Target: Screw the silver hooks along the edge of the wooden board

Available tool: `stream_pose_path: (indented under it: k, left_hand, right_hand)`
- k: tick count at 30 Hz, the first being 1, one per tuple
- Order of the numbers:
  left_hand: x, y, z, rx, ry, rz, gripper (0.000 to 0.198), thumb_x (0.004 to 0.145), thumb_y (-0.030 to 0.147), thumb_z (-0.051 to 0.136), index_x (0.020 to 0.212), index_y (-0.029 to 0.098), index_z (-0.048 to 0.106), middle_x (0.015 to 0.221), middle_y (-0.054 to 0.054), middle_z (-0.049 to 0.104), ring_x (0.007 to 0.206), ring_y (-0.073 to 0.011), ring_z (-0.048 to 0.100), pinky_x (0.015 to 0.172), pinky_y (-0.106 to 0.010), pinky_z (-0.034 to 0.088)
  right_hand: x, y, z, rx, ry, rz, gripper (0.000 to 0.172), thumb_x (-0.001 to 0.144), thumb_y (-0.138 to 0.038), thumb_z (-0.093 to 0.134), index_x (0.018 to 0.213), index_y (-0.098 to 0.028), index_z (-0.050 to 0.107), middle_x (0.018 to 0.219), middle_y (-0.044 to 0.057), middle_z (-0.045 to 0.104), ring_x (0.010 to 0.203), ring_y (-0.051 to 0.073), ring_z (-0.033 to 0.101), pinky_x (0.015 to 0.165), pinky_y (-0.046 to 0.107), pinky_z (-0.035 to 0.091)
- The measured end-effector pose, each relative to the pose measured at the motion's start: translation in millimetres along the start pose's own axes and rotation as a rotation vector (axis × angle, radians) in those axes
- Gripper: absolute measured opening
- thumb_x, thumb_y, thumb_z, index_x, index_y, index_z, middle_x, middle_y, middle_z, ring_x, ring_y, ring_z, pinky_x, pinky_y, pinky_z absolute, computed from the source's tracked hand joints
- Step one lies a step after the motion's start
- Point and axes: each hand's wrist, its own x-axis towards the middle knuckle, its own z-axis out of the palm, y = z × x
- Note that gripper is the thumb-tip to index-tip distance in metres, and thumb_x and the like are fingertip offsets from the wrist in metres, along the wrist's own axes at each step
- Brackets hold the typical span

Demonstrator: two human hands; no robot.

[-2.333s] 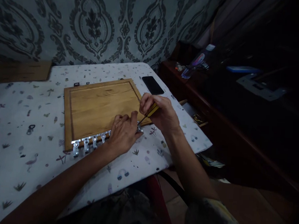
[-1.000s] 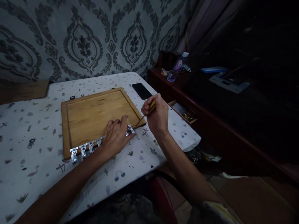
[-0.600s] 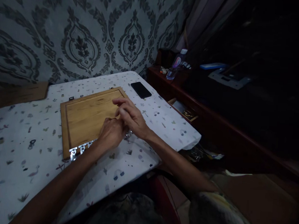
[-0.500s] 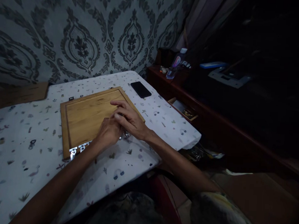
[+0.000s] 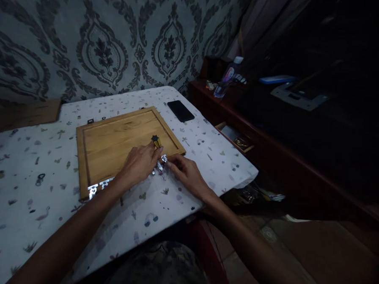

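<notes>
A wooden cabinet door panel with a raised frame lies flat on the table. Shiny metal hinges sit along its near edge, mostly at the left corner and near the right corner. My left hand rests over the near edge, closed around a screwdriver whose black and yellow handle sticks up past the fingers. Its tip is hard to make out. To the right, my right hand has its fingertips at a metal hinge by the right corner, thumb and finger pinched on it.
The table has a white patterned cloth. A black phone lies beyond the panel, and cardboard at the far left. On the right stand a dark red cabinet with an open drawer and a plastic bottle.
My right hand has come off the top of the left hand and moved down to the hinge at the right corner. The screwdriver handle now shows above my left hand.
</notes>
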Motion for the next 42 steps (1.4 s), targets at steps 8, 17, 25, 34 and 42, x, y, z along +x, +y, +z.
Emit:
stream_pose_path:
  k: [8, 17, 25, 34, 42]
  left_hand:
    - [-0.5, -2.0, 0.9, -0.019, -0.004, 0.023, 0.044, 0.104, 0.039, 0.03, 0.104, 0.015, 0.066, 0.104, -0.014, 0.077, 0.099, -0.0293, 0.072, 0.085, -0.04, 0.051]
    - [0.0, -9.1, 4.5, -0.12, 0.042, 0.017, 0.039, 0.102, 0.038, 0.036, 0.093, 0.016, 0.066, 0.094, -0.012, 0.075, 0.089, -0.0262, 0.07, 0.077, -0.036, 0.05]
    - [1.5, -18.5, 1.0, -0.462, 0.19, 0.05, 0.027, 0.094, 0.034, 0.05, 0.093, 0.014, 0.067, 0.089, -0.009, 0.074, 0.082, -0.0207, 0.067, 0.075, -0.033, 0.051]
    - [4.2, -10.1, -5.3, -0.451, 0.207, 0.121, 0.017, 0.092, 0.028, 0.056, 0.092, 0.013, 0.064, 0.088, -0.01, 0.073, 0.081, -0.0218, 0.068, 0.072, -0.033, 0.051]
    - [3.1, -5.6, -4.3, -0.325, 0.159, 0.103, 0.014, 0.094, 0.027, 0.054, 0.092, 0.015, 0.063, 0.087, -0.008, 0.072, 0.08, -0.0204, 0.066, 0.07, -0.032, 0.047]
  right_hand:
    - [3.6, 8.2, 2.8, 0.019, -0.04, 0.03, 0.03, 0.095, -0.041, 0.053, 0.077, -0.018, 0.061, 0.063, -0.001, 0.056, 0.06, 0.013, 0.048, 0.058, 0.025, 0.035]
    - [3.0, 8.6, 4.8, -0.005, -0.027, 0.037, 0.033, 0.096, -0.042, 0.051, 0.075, -0.018, 0.061, 0.063, 0.0, 0.055, 0.06, 0.013, 0.047, 0.056, 0.024, 0.034]
    - [2.7, 7.4, 4.7, 0.018, -0.033, 0.051, 0.033, 0.095, -0.045, 0.05, 0.074, -0.02, 0.057, 0.061, -0.002, 0.049, 0.058, 0.013, 0.043, 0.056, 0.026, 0.032]
    - [2.9, 5.3, 4.1, 0.051, -0.041, 0.089, 0.035, 0.093, -0.048, 0.051, 0.072, -0.021, 0.053, 0.061, -0.002, 0.048, 0.059, 0.013, 0.043, 0.057, 0.026, 0.031]
    - [2.1, 6.0, 4.5, 0.071, -0.044, 0.086, 0.033, 0.095, -0.044, 0.053, 0.072, -0.021, 0.054, 0.06, -0.003, 0.048, 0.057, 0.012, 0.042, 0.054, 0.025, 0.033]
